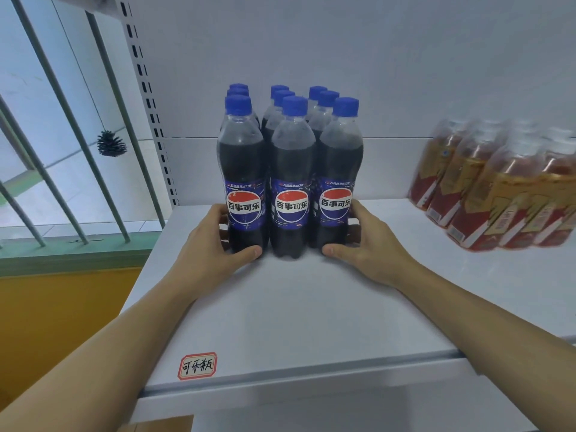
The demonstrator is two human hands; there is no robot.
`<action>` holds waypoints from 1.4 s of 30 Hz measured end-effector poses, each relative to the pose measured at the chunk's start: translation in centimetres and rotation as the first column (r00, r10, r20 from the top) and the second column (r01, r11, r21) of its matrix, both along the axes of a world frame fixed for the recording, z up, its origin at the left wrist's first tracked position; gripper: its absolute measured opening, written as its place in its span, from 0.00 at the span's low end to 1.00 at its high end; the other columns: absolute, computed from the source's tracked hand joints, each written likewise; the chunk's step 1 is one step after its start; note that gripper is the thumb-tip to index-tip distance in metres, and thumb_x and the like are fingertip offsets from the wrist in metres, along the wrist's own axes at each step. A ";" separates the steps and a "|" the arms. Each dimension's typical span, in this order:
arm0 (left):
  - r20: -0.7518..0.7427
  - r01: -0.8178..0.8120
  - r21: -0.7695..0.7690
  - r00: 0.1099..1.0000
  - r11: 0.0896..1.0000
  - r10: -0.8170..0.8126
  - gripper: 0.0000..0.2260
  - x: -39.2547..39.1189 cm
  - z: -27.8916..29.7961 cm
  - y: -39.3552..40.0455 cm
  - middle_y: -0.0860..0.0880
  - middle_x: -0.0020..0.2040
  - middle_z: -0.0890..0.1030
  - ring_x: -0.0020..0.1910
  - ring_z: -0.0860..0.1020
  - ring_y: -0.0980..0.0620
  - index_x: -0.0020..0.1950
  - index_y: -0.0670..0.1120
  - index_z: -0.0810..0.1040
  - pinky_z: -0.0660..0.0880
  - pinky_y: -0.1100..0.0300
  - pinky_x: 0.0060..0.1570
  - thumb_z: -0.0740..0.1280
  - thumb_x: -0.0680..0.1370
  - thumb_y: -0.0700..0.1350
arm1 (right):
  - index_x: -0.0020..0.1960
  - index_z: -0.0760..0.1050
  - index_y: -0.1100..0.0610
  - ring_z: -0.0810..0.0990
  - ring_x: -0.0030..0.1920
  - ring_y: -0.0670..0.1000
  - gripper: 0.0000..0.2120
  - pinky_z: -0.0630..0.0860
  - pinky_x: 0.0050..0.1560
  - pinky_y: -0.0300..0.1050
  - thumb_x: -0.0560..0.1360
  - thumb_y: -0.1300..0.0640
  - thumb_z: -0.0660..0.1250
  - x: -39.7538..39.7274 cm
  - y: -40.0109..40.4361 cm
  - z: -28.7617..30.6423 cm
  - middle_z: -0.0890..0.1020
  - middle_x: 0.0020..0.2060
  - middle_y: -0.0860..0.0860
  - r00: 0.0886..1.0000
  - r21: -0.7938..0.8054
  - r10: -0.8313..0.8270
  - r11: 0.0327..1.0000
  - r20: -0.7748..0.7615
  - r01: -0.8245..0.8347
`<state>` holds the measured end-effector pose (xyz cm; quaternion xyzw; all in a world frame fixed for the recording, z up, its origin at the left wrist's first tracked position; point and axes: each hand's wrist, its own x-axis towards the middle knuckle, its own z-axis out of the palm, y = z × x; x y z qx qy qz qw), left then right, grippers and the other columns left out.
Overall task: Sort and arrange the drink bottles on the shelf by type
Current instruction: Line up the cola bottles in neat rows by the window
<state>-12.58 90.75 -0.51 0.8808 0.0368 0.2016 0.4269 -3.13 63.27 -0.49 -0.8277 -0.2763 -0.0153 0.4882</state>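
Note:
Several dark cola bottles [291, 182] with blue caps and blue labels stand upright in a tight block on the white shelf [299, 316]. My left hand [215, 247] presses against the block's left side at the base, thumb across the front of the left bottle. On the opposite side my right hand [364, 244] clasps the base of the right bottle, thumb in front. Both hands squeeze the block between them. A group of amber tea bottles [495, 185] with red and gold labels stands on the shelf at the far right, blurred.
A red-edged handwritten label [197, 365] is stuck near the shelf's front edge. The perforated shelf upright [149, 101] rises at the left. Beyond it are window bars [62, 126] and a hanging pine cone [111, 144]. The white back panel stands behind the bottles.

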 end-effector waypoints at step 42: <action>-0.149 -0.056 -0.128 0.988 0.990 0.036 0.39 -1.5 2.9 -2.4 0.51 0.63 0.82 0.55 0.81 0.63 0.72 0.47 0.70 0.79 0.67 0.51 0.83 0.65 0.39 | 0.75 0.62 0.50 0.79 0.64 0.46 0.45 0.77 0.59 0.41 0.63 0.59 0.78 0.5 1.1 1.4 0.76 0.68 0.48 0.960 0.301 0.157 0.950 -0.231 -0.083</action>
